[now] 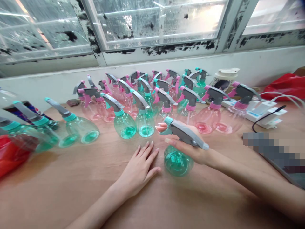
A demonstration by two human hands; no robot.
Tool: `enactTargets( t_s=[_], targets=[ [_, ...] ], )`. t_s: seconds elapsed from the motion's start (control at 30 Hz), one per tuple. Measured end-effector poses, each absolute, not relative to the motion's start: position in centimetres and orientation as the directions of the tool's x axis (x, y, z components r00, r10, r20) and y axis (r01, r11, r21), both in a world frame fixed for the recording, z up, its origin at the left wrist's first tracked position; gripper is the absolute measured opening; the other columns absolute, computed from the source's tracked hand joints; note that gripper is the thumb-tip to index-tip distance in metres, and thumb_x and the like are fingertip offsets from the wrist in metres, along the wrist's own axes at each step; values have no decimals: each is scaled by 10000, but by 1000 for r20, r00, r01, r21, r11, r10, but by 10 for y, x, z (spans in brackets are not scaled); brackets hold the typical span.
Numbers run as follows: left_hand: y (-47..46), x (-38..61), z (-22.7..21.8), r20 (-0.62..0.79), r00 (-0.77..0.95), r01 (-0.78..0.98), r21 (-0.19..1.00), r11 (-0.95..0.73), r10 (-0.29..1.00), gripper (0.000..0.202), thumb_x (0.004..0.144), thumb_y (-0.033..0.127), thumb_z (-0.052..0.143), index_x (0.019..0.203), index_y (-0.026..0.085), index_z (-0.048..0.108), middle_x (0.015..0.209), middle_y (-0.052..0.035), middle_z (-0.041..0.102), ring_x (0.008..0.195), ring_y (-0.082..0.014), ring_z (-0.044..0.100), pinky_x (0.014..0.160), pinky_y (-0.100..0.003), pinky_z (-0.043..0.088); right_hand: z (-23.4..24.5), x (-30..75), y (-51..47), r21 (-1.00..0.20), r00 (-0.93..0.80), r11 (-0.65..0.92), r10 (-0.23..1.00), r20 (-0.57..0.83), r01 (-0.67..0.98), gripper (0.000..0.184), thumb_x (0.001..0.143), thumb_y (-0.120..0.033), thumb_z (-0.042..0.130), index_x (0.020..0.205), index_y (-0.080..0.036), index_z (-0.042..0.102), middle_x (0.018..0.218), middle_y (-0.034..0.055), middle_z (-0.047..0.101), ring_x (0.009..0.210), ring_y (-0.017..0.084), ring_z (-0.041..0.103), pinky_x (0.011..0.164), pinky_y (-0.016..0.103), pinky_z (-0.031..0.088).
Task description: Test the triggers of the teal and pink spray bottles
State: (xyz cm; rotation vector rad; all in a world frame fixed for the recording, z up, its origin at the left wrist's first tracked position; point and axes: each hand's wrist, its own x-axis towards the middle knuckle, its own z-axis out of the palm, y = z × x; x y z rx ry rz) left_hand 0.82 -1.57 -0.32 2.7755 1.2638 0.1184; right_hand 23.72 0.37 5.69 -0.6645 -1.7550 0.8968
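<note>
A clear green spray bottle (178, 163) with a grey-and-teal trigger head stands before me on the table. My right hand (199, 149) is wrapped around its neck, just under the head, and some of the fingers are hidden behind it. My left hand (140, 168) lies flat on the wooden table (100, 197), palm down with fingers stretched out, left of that bottle and apart from it. Just beyond the left fingertips are two more green spray bottles (145, 125) (125, 125). Behind my right hand stand pink spray bottles (208, 117).
Several pink and green spray bottles fill the back of the table, with more green ones (83, 127) at left. A lidded cup (225, 79), a white power strip (265, 113) with cables, and a pixelated dark device (276, 156) are at right. Red plastic bags (286, 86) lie at both sides.
</note>
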Motion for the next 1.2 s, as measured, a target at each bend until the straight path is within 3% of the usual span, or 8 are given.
enactTargets(
  t_s=[0.1, 0.43, 0.63, 0.8, 0.97, 1.1, 1.2],
  targets=[
    [-16, 8, -3, 30, 652, 750, 117, -651, 757, 673, 1018, 623, 250, 1507, 176, 368, 1572, -132, 324, 1468, -299, 231, 1161, -551, 226, 55, 238, 4, -825, -339, 564, 783, 521, 37, 345, 871, -305, 660, 1200, -216, 605, 1025, 70, 734, 1073, 261, 677, 827, 375, 593],
    [-16, 8, -2, 36, 658, 746, 110, -657, 753, 665, 1025, 614, 240, 1507, 173, 365, 1574, -136, 315, 1470, -292, 225, 1163, -542, 226, 56, 238, 4, -804, -330, 594, 765, 553, 29, 300, 881, -296, 649, 1172, -224, 635, 1154, 81, 717, 1098, 275, 679, 890, 432, 585],
    [-16, 8, -3, 37, 654, 749, 109, -653, 756, 661, 1025, 616, 238, 1510, 184, 362, 1574, -129, 320, 1471, -288, 224, 1169, -530, 215, 57, 237, 4, -775, -338, 631, 735, 587, 26, 137, 893, -283, 626, 1002, -225, 686, 1171, 69, 711, 1169, 285, 643, 947, 453, 558],
    [-16, 7, -4, 58, 662, 737, 125, -664, 747, 636, 1028, 606, 259, 1520, 211, 344, 1573, -118, 326, 1472, -292, 221, 1171, -533, 206, 59, 237, 4, -795, -343, 606, 751, 563, 22, 305, 875, -256, 637, 1177, -228, 623, 1173, 75, 702, 1079, 249, 679, 905, 413, 566],
    [-16, 8, -2, 30, 660, 745, 100, -659, 751, 664, 1025, 615, 242, 1510, 177, 360, 1576, -136, 310, 1474, -290, 213, 1171, -536, 203, 63, 238, 3, -843, -372, 535, 794, 481, 51, 195, 877, -253, 629, 1068, -219, 618, 964, 34, 703, 826, 184, 691, 723, 319, 570],
    [-16, 8, -2, 44, 656, 747, 104, -656, 754, 654, 1028, 603, 269, 1514, 174, 353, 1581, -145, 292, 1472, -292, 216, 1168, -537, 210, 67, 239, 3, -826, -400, 560, 771, 495, 58, 71, 887, -249, 608, 952, -221, 610, 745, -24, 630, 551, 109, 550, 501, 246, 464],
    [-16, 7, -3, 60, 656, 745, 110, -658, 753, 636, 1028, 596, 289, 1515, 192, 353, 1584, -145, 284, 1471, -296, 221, 1166, -534, 213, 70, 238, 3, -800, -391, 597, 753, 529, 66, 54, 883, -246, 609, 855, -214, 577, 644, -47, 550, 505, 94, 486, 463, 232, 420]
  ],
)
